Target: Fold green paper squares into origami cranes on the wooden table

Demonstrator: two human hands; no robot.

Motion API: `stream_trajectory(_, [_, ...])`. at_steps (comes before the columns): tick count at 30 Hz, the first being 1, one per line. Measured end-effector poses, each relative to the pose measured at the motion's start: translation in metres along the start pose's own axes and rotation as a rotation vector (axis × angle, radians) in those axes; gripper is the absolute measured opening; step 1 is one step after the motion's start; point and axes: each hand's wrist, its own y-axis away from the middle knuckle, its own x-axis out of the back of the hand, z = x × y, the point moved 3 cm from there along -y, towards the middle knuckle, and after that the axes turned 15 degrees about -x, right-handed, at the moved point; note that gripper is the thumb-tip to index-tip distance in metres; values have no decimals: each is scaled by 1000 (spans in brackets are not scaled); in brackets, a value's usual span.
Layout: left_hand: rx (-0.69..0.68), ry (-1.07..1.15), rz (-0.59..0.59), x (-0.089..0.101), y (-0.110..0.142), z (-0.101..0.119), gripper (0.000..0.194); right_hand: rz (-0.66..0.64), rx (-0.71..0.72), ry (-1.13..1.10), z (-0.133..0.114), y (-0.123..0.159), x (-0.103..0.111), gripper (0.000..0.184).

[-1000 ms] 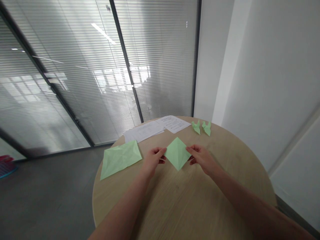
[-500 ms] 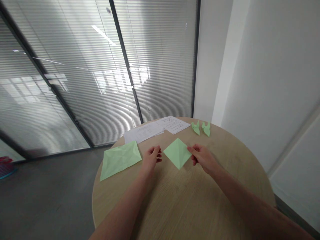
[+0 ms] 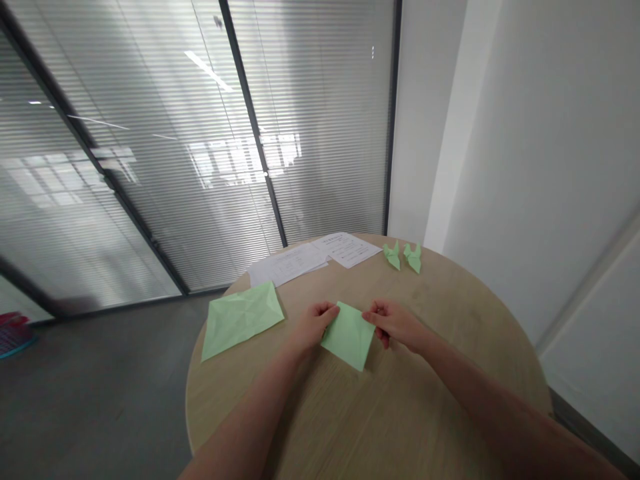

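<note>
A small folded square of light green paper [image 3: 349,337] lies near the middle of the round wooden table [image 3: 400,413]. My left hand [image 3: 315,321] pinches its upper left corner. My right hand [image 3: 393,321] pinches its upper right corner. Both hands have their fingers curled onto the paper's edges. The paper sits turned, with one corner pointing toward me.
A larger creased green sheet [image 3: 241,317] lies to the left near the table edge. White printed papers [image 3: 313,257] lie at the far side. Two small folded green figures [image 3: 403,256] stand at the far right. Glass walls with blinds and a white wall stand behind the table.
The folded green paper has been pulled nearer to me and rotated. My left hand, apart from it half a second ago, now grips its corner again; my right hand moved left with it.
</note>
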Motion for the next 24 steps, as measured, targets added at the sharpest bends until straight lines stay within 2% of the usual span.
stream_trajectory(4, [-62, -95, 43, 2, -4, -5, 39, 33, -25, 77, 0, 0, 2, 43])
stream_trajectory(7, [-112, -124, 35, 0, -5, -4, 37, 94, 99, 200, -3, -1, 3, 41])
stream_trajectory(9, [-134, -113, 15, -3, -4, -3, 38, 84, 193, 251, -5, -1, 1, 38])
stream_trajectory(14, [-140, -73, -14, -9, -1, -2, 39, 101, 199, 299, -1, -6, 1, 34])
stream_trajectory(21, [-83, -92, -52, -6, -3, -2, 44, 238, 169, 144, -1, -12, 13, 36])
stream_trajectory(24, [-88, -74, -30, -4, -4, -3, 44, 274, 154, 95, -1, -13, 16, 36])
